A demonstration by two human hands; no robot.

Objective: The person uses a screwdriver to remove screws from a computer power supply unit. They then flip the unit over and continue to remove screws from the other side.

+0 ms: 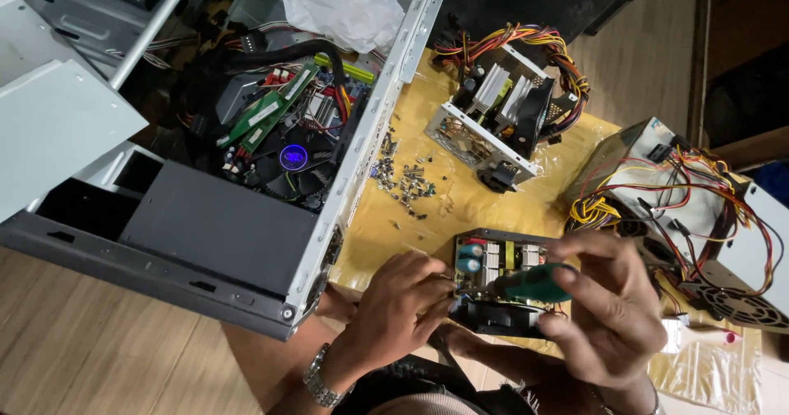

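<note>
Between hands [501, 300] — power supply [497, 279]

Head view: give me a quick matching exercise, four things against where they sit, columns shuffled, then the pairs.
Things:
1. screwdriver
2. loose screws
3. cooler fan
4. wristwatch

Places:
A. inside the open computer case
B. on the left hand's wrist
C. in the right hand's grip
D. scattered on the yellow sheet

Pairs: 1-C, 2-D, 3-A, 4-B

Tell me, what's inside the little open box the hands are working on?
Inside the small open power supply you can see blue capacitors, metal fins and a black fan at its near edge. The left hand and right hand, holding a green-handled screwdriver, cover the rest.
</note>
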